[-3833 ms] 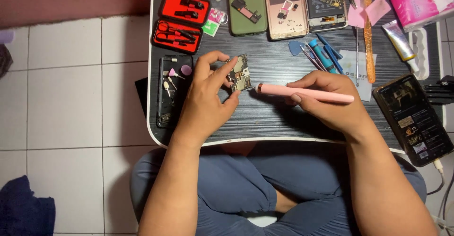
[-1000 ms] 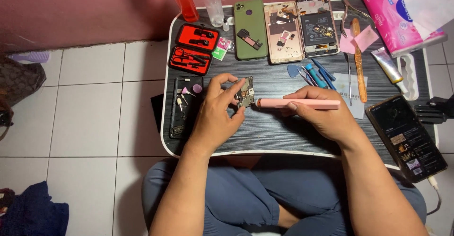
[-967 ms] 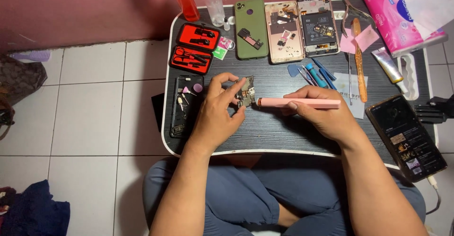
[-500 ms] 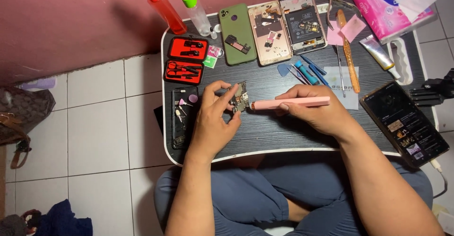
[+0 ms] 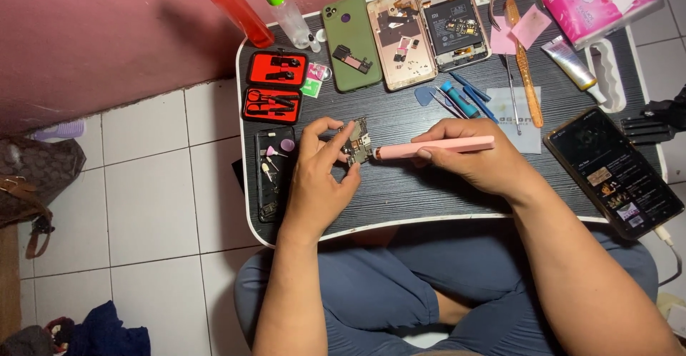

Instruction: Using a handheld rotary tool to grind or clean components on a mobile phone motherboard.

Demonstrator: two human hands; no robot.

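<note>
Pinching circuit board (image 5: 356, 144) — left hand (image 5: 321, 181); right hand (image 5: 475, 167) clasps pink tool (image 5: 436, 147).

A home corner turned into a phone-repair spot. A low lap surface (image 5: 429, 199) with a dark wood grain stands over the person's crossed legs on a white tiled floor (image 5: 150, 206), against a dark red wall (image 5: 107, 34). Beyond the hands lie opened phones (image 5: 436, 24), a green phone back (image 5: 350, 42), a red tool case (image 5: 275, 84) and two squeeze bottles (image 5: 286, 9). A brown handbag (image 5: 32, 177) sits on the floor well to the left of the hands.
</note>
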